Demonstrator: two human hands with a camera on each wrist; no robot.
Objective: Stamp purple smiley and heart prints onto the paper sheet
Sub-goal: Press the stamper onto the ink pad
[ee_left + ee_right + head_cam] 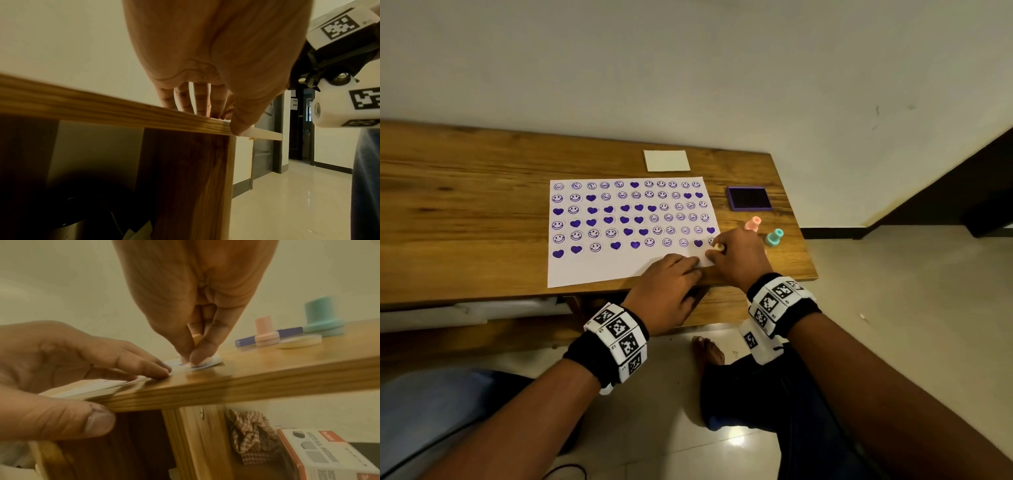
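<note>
My right hand [739, 255] pinches the stamp [197, 338] onto the paper [619, 267]; my left hand [666, 291] presses the paper flat on the desk [465, 171], fingers [144, 361] straight.

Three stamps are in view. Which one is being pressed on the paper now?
The pale yellow stamp, pinched in the right hand at the sheet's near right corner. The pink stamp and teal stamp stand untouched on the table.
</note>
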